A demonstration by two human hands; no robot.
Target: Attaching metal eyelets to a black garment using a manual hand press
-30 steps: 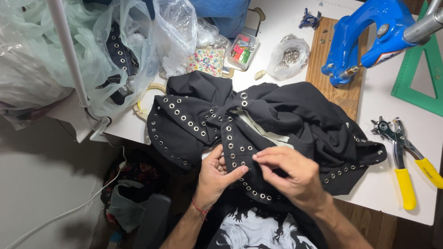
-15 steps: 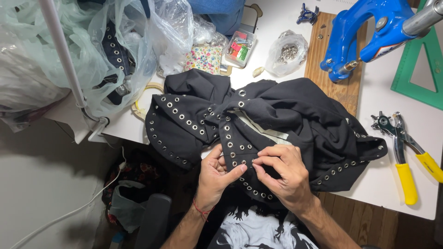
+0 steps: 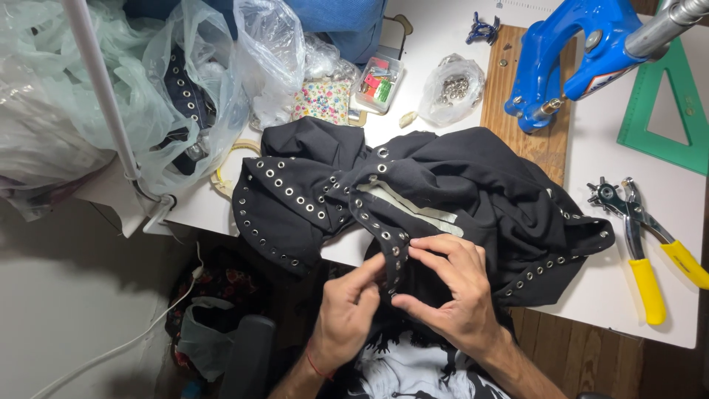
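A black garment [image 3: 473, 185] studded with rows of metal eyelets lies bunched on the white table [image 3: 628, 244] and hangs over its near edge. My left hand [image 3: 351, 307] pinches an eyelet strip of the garment at the table's edge. My right hand [image 3: 450, 292] grips the same strip just to the right, fingers curled over the fabric, thumb close to my left fingers. A pale lining patch [image 3: 413, 207] shows in the folds above my hands.
A blue eyelet press [image 3: 572, 55] stands on a wooden board [image 3: 517, 111] at the back. Yellow-handled punch pliers [image 3: 646, 251] lie at right, a green set square [image 3: 665, 118] behind them. Plastic bags [image 3: 185, 81], a bag of eyelets [image 3: 454, 89] and a small clear box [image 3: 378, 81] crowd the back left.
Both hands have slid the eyelet strip toward me and drawn closer together. My right hand has shifted left and now covers the strip near my left fingers.
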